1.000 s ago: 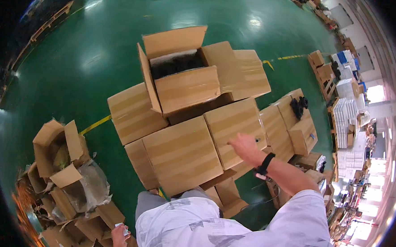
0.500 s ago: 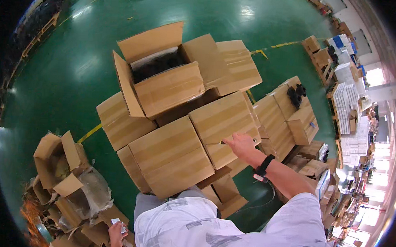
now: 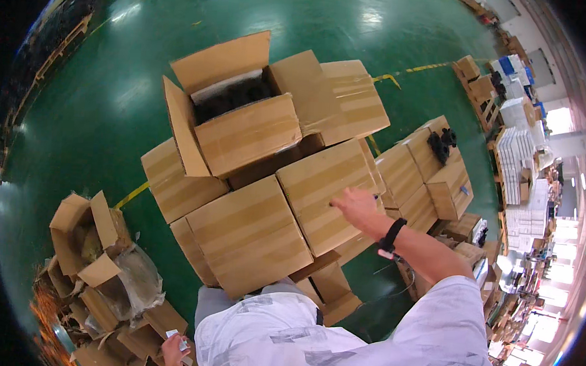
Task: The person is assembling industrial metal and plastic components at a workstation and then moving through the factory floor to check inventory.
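My right hand [image 3: 356, 207] lies on top of a sealed cardboard box [image 3: 322, 191] in the middle of a stack, fingers curled and pointing left. A thin dark tool [image 3: 376, 196] sticks out behind the knuckles, and most of it is hidden. A black band sits on that wrist [image 3: 391, 236]. My left hand [image 3: 174, 351] is low at the bottom edge, closed around a small white object [image 3: 183, 360]. Behind the sealed box stands an open box [image 3: 243, 131] with its flaps up and dark contents inside.
More sealed boxes [image 3: 247, 237] fill the stack on a green floor [image 3: 98, 100] with yellow lines. Empty opened cartons and plastic wrap [image 3: 112, 273] are heaped at the lower left. Smaller boxes [image 3: 439, 177] stand to the right, with shelves and goods beyond.
My right hand has stayed on the same sealed box and slid slightly left along its top. The view has shifted a little, so the stack sits lower and closer.
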`<action>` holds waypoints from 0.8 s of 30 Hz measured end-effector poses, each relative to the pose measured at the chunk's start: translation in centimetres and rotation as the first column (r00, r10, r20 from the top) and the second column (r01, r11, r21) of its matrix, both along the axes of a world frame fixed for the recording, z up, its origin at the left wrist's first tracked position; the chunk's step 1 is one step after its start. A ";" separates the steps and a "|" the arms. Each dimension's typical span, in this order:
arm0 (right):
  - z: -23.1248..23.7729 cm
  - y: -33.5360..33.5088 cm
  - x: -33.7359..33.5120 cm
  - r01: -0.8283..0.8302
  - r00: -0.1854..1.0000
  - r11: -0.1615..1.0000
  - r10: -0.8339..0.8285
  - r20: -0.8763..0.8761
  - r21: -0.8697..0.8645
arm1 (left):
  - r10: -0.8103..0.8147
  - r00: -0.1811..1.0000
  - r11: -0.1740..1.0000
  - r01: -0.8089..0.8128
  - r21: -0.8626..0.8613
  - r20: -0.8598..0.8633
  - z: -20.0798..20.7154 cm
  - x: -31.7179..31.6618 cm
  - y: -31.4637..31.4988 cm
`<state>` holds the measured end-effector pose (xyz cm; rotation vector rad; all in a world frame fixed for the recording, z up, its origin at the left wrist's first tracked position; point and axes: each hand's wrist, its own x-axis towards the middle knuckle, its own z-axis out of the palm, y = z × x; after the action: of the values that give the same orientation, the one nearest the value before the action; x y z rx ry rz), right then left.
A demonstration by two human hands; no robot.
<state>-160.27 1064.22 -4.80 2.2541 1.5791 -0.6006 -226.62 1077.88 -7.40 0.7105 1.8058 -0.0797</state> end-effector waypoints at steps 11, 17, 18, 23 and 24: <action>1.3 -6.3 12.1 0.044 0.960 0.988 -0.001 0.281 -0.146 | -0.024 1.000 0.999 0.024 -0.031 -0.020 -1.2 -2.7 0.1; 1.5 -8.9 16.9 0.377 0.880 0.916 -0.308 0.361 -0.138 | -0.026 0.999 0.999 0.024 -0.045 -0.037 -0.3 -1.4 1.6; 1.0 -9.8 17.6 0.491 0.847 0.868 -0.454 0.275 -0.080 | -0.038 0.999 0.998 0.037 -0.046 -0.032 0.5 -0.6 2.0; -4.6 -11.9 16.7 0.716 0.698 0.654 -0.671 -0.249 0.245 | -0.112 0.993 0.989 0.115 -0.091 0.036 6.3 4.4 2.7; -5.2 -11.4 16.1 0.820 0.568 0.531 -0.701 -0.432 0.216 | -0.101 0.995 0.992 0.100 -0.081 -0.011 6.9 5.4 2.8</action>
<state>-144.22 1052.82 -9.98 3.3333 0.7018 -0.9299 -221.21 1080.68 -0.53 0.7450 1.7704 -0.2235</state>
